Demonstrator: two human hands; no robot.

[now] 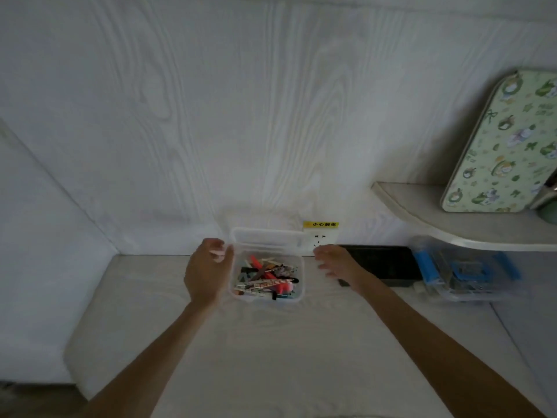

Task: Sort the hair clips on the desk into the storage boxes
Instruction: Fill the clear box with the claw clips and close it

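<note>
A clear plastic storage box (301, 267) stands on the white desk (271, 342) near the wall, its hinged lid (265, 236) raised at the back. Inside lies a heap of hair clips (265, 280) in red, pink, black and striped colours. My left hand (208, 268) is at the box's left rim with fingers loosely curled near the back left corner; I cannot tell whether it touches the rim. My right hand (337, 262) hovers just right of the box with fingers spread, holding nothing.
A black flat object (382, 262) lies against the wall behind my right hand. A clear bin with blue parts (464, 270) sits under a curved shelf (437, 218) at the right. A wall socket (319, 241) is behind the box. A patterned green board (500, 146) leans on the shelf.
</note>
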